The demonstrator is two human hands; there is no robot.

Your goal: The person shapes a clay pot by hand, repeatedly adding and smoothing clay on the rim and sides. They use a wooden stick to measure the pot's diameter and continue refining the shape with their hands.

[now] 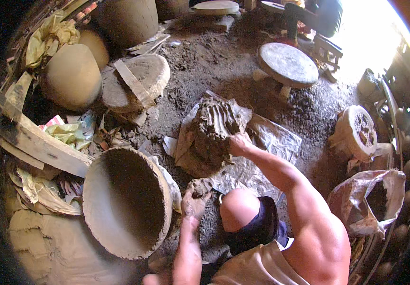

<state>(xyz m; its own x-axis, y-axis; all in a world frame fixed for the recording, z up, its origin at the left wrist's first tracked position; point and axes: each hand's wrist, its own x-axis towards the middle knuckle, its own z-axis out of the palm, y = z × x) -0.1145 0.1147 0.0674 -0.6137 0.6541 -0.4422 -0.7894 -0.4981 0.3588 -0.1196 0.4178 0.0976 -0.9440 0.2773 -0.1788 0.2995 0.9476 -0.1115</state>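
Note:
A big mound of wet dark clay (209, 130), its top ridged with finger-like grooves, sits on a plastic sheet (281, 137) on the ground in front of me. My right hand (240, 144) is at the mound's right edge, fingers curled against the clay; their tips are hidden. Nearer to me, my left hand (194, 204) holds a small lump of clay (201, 186), palm up. Just left of that hand a large, wide clay pot (91, 204) lies tipped with its dark mouth toward me, apart from my fingers.
Round turntables stand at the far left (155, 71) and far right (288, 64). Finished-looking pots (72, 76) crowd the back left beside wooden boards (48, 145). At right are a carved round stool-like piece (357, 130) and an open sack (352, 199).

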